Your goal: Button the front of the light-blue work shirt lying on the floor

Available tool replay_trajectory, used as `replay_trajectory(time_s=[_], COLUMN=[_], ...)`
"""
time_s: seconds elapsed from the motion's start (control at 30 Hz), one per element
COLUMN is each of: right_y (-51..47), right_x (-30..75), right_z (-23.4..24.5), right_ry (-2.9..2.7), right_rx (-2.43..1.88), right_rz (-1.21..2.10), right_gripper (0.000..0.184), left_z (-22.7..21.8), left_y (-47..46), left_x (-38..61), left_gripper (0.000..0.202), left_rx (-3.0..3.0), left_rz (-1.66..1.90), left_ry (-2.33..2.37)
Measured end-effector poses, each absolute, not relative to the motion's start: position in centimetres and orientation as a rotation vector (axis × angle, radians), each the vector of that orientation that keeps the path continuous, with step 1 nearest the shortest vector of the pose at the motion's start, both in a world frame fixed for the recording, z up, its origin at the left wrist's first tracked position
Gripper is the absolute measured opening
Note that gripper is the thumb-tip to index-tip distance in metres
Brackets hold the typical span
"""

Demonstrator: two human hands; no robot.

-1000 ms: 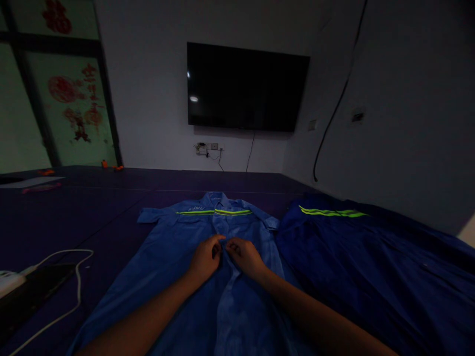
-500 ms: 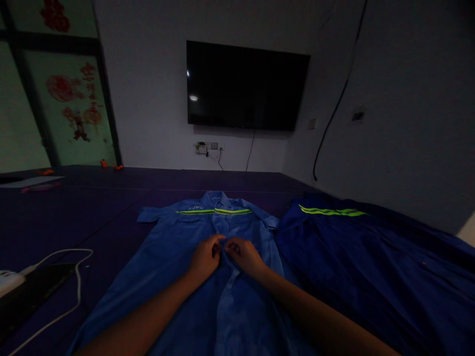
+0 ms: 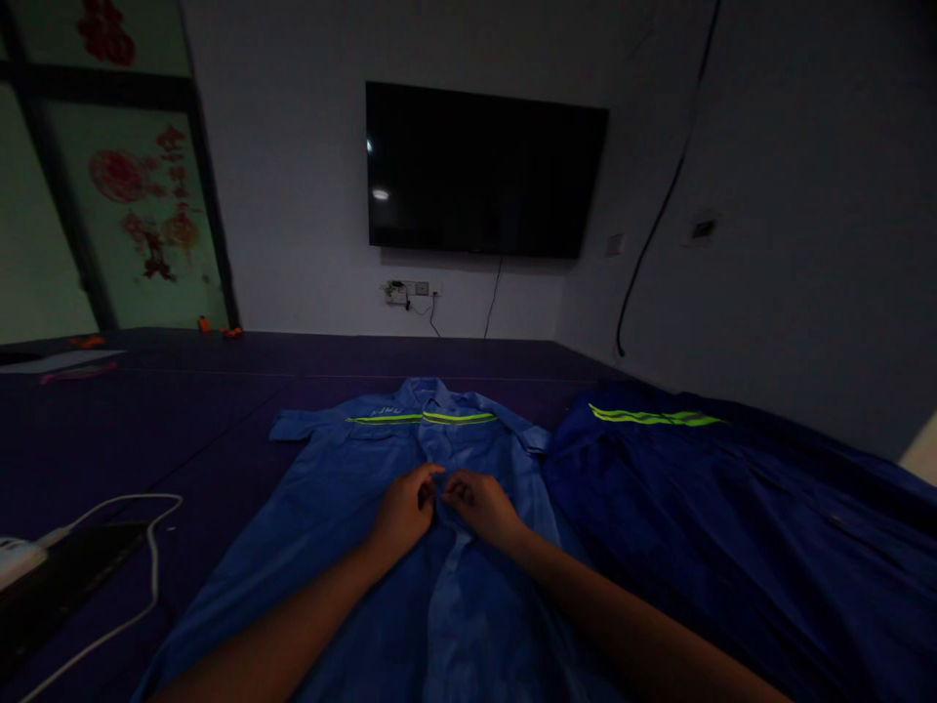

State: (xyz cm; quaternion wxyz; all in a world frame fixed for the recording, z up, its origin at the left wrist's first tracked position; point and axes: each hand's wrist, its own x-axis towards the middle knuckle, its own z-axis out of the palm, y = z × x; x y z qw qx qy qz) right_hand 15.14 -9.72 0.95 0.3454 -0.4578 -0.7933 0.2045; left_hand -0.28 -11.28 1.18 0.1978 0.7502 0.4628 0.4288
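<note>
A blue short-sleeved work shirt (image 3: 322, 508) lies spread out, front up, its collar pointing away from me and a yellow-green stripe across the chest. Both hands meet at its front placket, around mid-chest. My left hand (image 3: 407, 503) is closed in a pinch on the placket edge. Close beside it, my right hand (image 3: 479, 503) pinches the placket from the other side, fingers curled. The fingertips nearly touch, and any button between them is too dark and small to make out. Below the hands the placket runs down in loose folds.
A darker blue garment (image 3: 717, 508) with a yellow-green stripe lies at the right, against the shirt. On the left, a white cable (image 3: 155, 557) runs from a white charger (image 3: 20, 558) beside a dark flat object (image 3: 88, 561). A television (image 3: 487, 171) hangs on the far wall.
Both hands hold nearly the same pose at the placket. The view has shifted very slightly; the garments lie as before.
</note>
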Motion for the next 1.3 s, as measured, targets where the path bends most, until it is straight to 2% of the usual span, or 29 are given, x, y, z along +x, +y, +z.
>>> replay_trajectory(time_s=[0.67,1.3], right_y=[-10.0,-10.09], right_x=[15.1,15.2], right_z=[1.11,1.25], right_ry=[-2.06,-2.156], right_rx=[-1.153,-1.209], right_rz=[0.503,0.413], right_gripper=[0.012,0.016], left_z=[1.12,1.23], left_y=[-11.21,-11.23], left_x=[-0.28,-0.29], left_gripper=[0.045,0.035], left_rx=[2.102,2.085], left_rz=[1.214,1.157], left_ry=[1.278,1.342])
